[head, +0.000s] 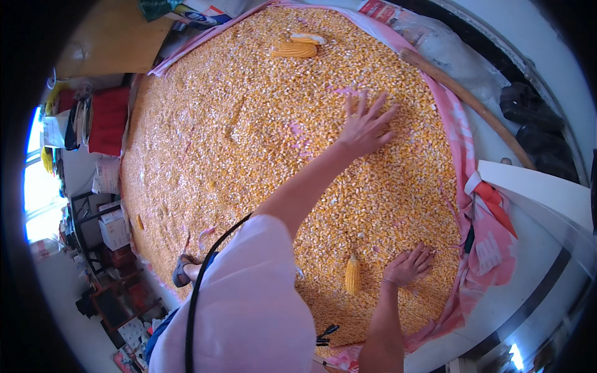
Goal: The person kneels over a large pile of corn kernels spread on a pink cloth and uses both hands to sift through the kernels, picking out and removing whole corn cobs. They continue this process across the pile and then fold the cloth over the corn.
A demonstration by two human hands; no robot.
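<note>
A wide, thin layer of loose yellow corn kernels (224, 154) covers a pink patterned sheet (459, 126). My left hand (366, 126) lies palm down on the kernels with its fingers spread. Close to it, pink patches of sheet show through. Nearer to me, my right hand (407, 266) rests palm down on the kernels by the sheet's right side, fingers slightly apart. Neither hand appears to hold anything. Just left of the right hand lies an ear of corn (353, 276). Two more pieces, a whole-looking ear (294, 50) and a paler one (308, 38), lie together at the far end.
A wooden pole (471, 100) leans over the sheet's right edge, near dark shoes (529, 107). A tool with a dark handle (469, 239) and a red strip (495, 205) lie at that edge. Boxes (114, 231) and a red cloth (108, 121) line the left. My shoe (182, 270) is among the kernels.
</note>
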